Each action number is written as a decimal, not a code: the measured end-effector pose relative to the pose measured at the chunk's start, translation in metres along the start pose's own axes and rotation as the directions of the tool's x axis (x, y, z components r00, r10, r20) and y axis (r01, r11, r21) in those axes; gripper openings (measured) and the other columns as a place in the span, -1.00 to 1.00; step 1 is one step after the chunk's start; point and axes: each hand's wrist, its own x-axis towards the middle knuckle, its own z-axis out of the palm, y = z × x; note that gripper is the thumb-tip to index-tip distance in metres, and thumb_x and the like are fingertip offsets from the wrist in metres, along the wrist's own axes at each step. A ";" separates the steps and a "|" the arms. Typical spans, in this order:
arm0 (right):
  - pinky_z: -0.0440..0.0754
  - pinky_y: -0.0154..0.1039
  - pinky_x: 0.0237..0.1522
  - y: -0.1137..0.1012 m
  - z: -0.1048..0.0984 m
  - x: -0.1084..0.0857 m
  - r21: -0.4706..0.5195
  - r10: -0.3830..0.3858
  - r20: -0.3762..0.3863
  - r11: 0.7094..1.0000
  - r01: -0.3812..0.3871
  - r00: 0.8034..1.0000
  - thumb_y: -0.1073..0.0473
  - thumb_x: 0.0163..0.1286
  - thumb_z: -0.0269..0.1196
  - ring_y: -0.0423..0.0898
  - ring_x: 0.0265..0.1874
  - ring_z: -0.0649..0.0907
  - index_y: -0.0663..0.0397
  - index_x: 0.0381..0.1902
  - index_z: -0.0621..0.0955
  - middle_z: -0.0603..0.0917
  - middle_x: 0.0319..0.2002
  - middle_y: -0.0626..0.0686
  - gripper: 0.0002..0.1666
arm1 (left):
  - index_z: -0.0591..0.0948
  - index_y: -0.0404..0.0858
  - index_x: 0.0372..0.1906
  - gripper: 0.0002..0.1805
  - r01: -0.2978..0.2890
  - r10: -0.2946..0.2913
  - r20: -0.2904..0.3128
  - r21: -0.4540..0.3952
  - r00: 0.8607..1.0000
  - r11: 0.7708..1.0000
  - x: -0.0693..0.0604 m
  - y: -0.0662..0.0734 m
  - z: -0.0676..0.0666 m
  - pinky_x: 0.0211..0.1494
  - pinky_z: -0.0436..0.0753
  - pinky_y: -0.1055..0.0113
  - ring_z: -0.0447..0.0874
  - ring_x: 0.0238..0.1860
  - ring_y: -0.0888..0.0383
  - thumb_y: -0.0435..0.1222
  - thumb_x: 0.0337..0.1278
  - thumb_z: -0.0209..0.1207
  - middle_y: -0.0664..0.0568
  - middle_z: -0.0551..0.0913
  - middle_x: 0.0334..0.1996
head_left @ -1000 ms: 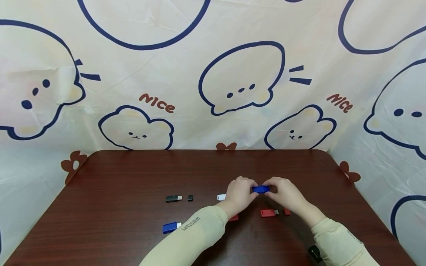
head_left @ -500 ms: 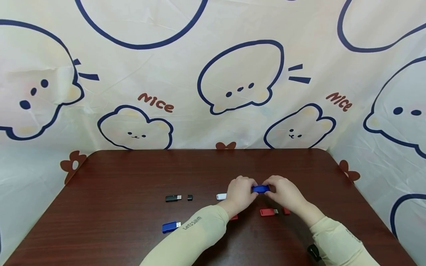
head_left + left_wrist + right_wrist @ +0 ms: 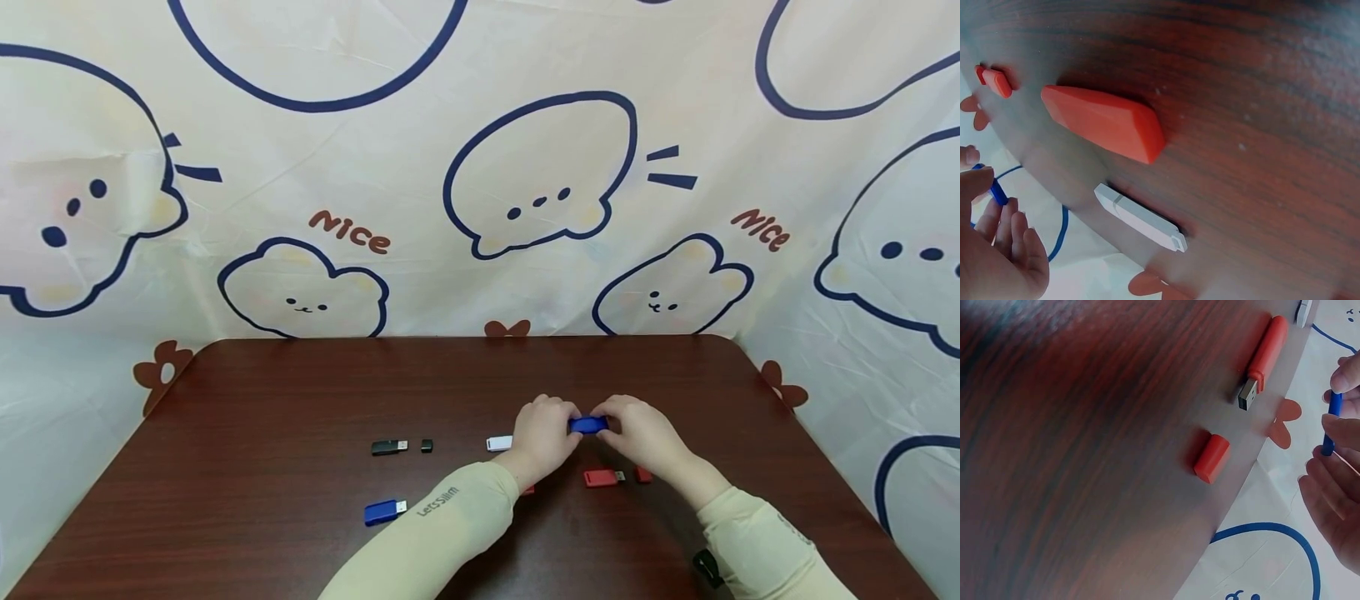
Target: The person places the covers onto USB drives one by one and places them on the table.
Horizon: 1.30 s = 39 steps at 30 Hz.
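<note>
Both hands pinch a blue USB stick (image 3: 588,425) just above the table, one at each end. My left hand (image 3: 543,433) has its left end between thumb and fingers, and my right hand (image 3: 641,432) has the right end. In the right wrist view the blue USB stick (image 3: 1334,409) looks like one straight piece; fingertips cover both its ends. Closer to me lies a red USB stick (image 3: 600,477) with its metal plug bare, and its red cap (image 3: 642,475) sits apart on the right. A white USB stick (image 3: 1141,215) lies by the left wrist.
A black USB stick (image 3: 387,447) and its separate black cap (image 3: 427,446) lie on the left. Another blue USB stick (image 3: 384,512), plug bare, is near the left sleeve. A red piece (image 3: 1107,122) lies under the left forearm. Patterned cloth (image 3: 420,208) stands behind the table (image 3: 225,467).
The hands and the blue USB stick hold nearly the same pose throughout. The whole head view has shifted very slightly to the left.
</note>
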 end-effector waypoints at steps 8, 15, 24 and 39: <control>0.61 -0.15 -0.26 0.000 0.001 0.000 -0.012 -0.001 -0.001 1.000 0.001 1.000 0.29 0.05 0.39 -0.10 -0.38 0.57 0.12 -0.26 0.67 0.66 -0.34 -0.01 -0.76 | 0.70 -0.09 -0.25 -0.81 -0.002 0.002 -0.008 0.011 1.000 1.000 0.000 0.000 0.001 -0.24 0.48 0.40 0.51 -0.30 0.22 -0.11 0.06 0.27 0.15 0.69 -0.34; 0.62 -0.14 -0.25 0.001 0.002 -0.001 -0.030 0.012 -0.007 0.999 -0.013 1.000 0.26 0.06 0.40 -0.09 -0.37 0.57 0.11 -0.25 0.67 0.66 -0.33 0.00 -0.76 | 0.69 -0.07 -0.25 -0.82 0.009 -0.009 0.008 0.031 1.000 0.999 0.002 0.001 0.005 -0.24 0.47 0.39 0.50 -0.29 0.22 -0.10 0.07 0.27 0.16 0.68 -0.34; 0.59 -0.18 -0.28 0.003 0.003 0.000 -0.038 0.023 0.004 0.999 -0.023 1.000 0.26 0.06 0.39 -0.11 -0.39 0.55 0.11 -0.26 0.67 0.66 -0.34 -0.01 -0.77 | 0.68 -0.06 -0.26 -0.82 0.027 -0.028 0.029 0.045 0.999 0.999 0.004 0.004 0.006 -0.25 0.46 0.40 0.48 -0.32 0.22 -0.09 0.06 0.27 0.16 0.67 -0.35; 0.59 -0.20 -0.30 0.004 0.002 0.000 -0.056 0.026 0.025 0.998 -0.024 0.999 0.25 0.06 0.39 -0.12 -0.39 0.55 0.11 -0.24 0.68 0.65 -0.35 -0.03 -0.76 | 0.69 -0.06 -0.25 -0.82 0.005 -0.010 0.039 0.112 0.999 0.994 0.005 0.002 0.009 -0.24 0.47 0.39 0.52 -0.31 0.22 -0.10 0.06 0.27 0.16 0.70 -0.35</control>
